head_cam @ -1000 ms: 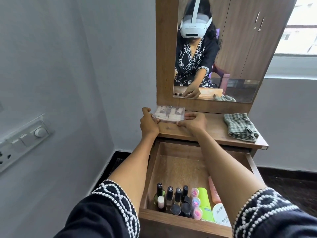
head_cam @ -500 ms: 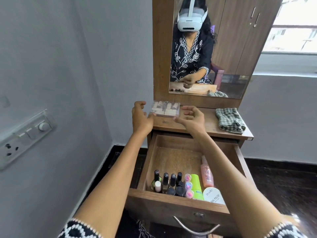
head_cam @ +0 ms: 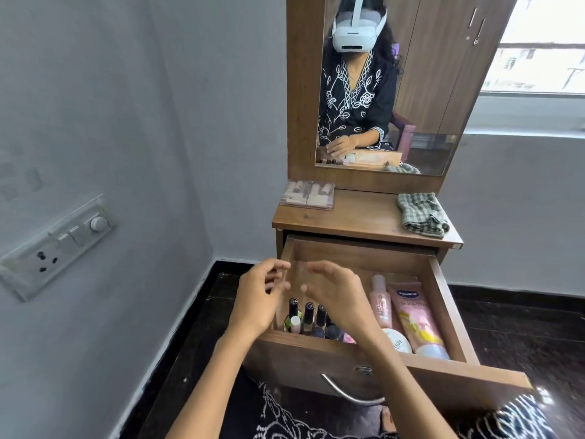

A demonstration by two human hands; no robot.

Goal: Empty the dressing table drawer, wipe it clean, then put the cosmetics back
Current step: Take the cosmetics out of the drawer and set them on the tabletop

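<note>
Grey walls (head_cam: 126,90) meet in a corner, with a dark floor (head_cam: 196,343) below and a wooden dressing table (head_cam: 364,217) set against them. Its mirror (head_cam: 395,90) catches the person's reflection. The drawer (head_cam: 364,353) is pulled right out, curved metal handle (head_cam: 348,396) on its front. On the tabletop, a checked cloth (head_cam: 422,215) sits crumpled at the right, well apart from a clear plastic case (head_cam: 307,194) at the back left corner. Down in the drawer, a pink tube (head_cam: 413,315) lies along the right side, a pink bottle (head_cam: 380,301) just beside it, and a round white jar (head_cam: 397,340) near the front. Nail polish bottles (head_cam: 308,318) stand upright in the front left corner. Both hands hover over them: the left hand (head_cam: 258,299) and right hand (head_cam: 335,293) face each other, fingers loosely curved and apart, holding nothing, though motion blur softens the fingertips. A switchboard (head_cam: 57,245) is mounted on the left wall.
</note>
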